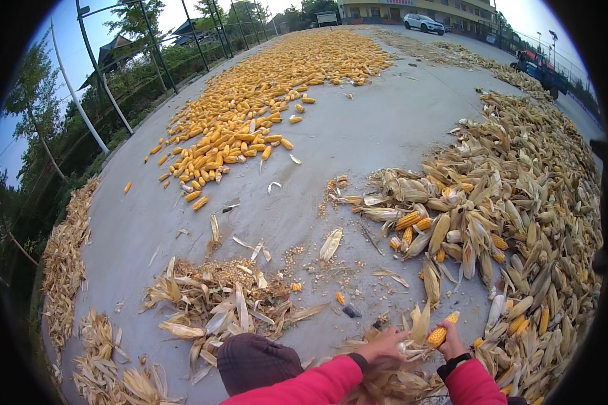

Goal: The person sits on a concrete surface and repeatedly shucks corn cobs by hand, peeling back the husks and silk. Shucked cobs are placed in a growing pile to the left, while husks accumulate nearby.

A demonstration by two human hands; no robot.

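Note:
My right hand (452, 343), with a dark band at the wrist, is closed round a yellow corn cob (441, 331). The cob's kernels are bare at its upper end. Just left of it, my left hand (383, 345) has its fingers curled on pale dry husk (420, 325) at the cob's lower end. Both forearms wear pinkish-red sleeves. Loose husks lie under and around the hands, and part of the left fingers' grip is hidden among them.
A big heap of unhusked corn (520, 223) lies to the right. Husked yellow cobs (270, 88) spread over the concrete ahead. Stripped husks (216, 304) lie in a pile at the left, near my dark-clad knee (258, 364). A white car (423, 23) stands far off.

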